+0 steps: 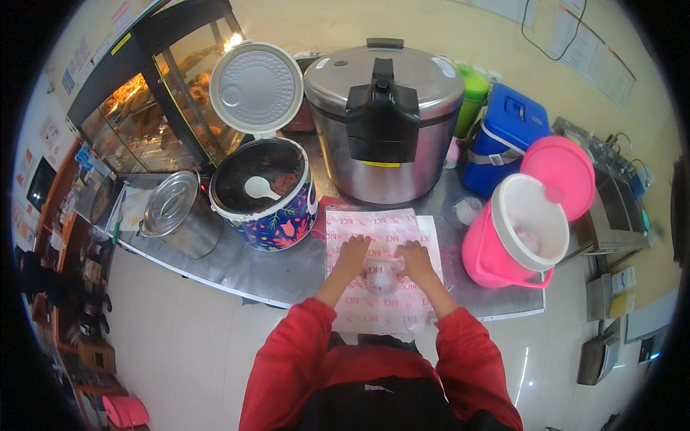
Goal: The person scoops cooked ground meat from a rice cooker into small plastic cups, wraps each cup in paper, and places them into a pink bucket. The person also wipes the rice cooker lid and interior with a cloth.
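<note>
A stack of white wrapping paper [345, 318] with red print lies at the table's front edge. On it, a white lump [380, 281], apparently rice, shows under a translucent layer of the printed paper. My left hand [353, 252] is at the left of this fold, fingers bent down onto the paper. My right hand [416, 259] mirrors it on the right, its fingers curled at the fold's edge. Both palms face down, so the undersides of the fingers are hidden. The lump lies between my wrists, a little nearer to me than the fingertips.
A large steel rice cooker [383, 129] stands behind the paper. To the left are an open floral cooker [264, 226] with a white scoop [261, 187] and a lidded steel pot [186, 221]. An open pink bucket [480, 253] and a blue cooler box [501, 134] stand right.
</note>
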`<control>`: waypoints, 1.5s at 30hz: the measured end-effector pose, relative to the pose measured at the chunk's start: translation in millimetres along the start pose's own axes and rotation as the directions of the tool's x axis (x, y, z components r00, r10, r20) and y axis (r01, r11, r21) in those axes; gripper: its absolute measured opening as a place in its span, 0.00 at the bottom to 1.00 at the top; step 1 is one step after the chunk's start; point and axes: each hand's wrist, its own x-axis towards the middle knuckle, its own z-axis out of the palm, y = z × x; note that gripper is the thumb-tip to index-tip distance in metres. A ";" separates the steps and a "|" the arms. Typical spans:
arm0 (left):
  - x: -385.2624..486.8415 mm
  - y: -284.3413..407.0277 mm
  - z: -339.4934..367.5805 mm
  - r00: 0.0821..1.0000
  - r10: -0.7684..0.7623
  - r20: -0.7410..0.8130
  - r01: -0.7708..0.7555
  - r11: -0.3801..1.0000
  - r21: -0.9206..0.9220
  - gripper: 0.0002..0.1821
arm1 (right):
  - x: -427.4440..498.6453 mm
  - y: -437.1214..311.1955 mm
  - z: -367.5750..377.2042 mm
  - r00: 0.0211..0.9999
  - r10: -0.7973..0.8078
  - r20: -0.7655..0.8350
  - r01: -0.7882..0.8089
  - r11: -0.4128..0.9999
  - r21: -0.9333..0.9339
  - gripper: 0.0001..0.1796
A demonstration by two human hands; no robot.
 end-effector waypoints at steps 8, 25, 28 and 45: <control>-17.7 -8.9 -8.5 0.926 -0.039 0.377 0.110 0.979 -0.170 0.12 | -19.0 6.5 10.8 0.990 0.121 0.078 -0.137 0.958 0.252 0.16; -89.4 56.1 -14.9 0.978 -0.207 -0.027 0.180 0.900 -0.397 0.18 | -94.2 -73.8 37.8 0.950 0.242 -0.200 -0.145 0.904 0.403 0.37; -86.8 57.8 -22.1 0.981 -0.190 0.026 0.184 0.899 -0.398 0.18 | -91.3 -87.4 39.6 0.935 0.311 -0.168 -0.141 0.763 0.631 0.42; -98.3 15.6 7.2 0.959 -0.053 0.279 0.194 0.840 -0.507 0.28 | -48.8 -130.0 45.1 0.857 0.452 -0.248 -0.148 0.678 0.720 0.40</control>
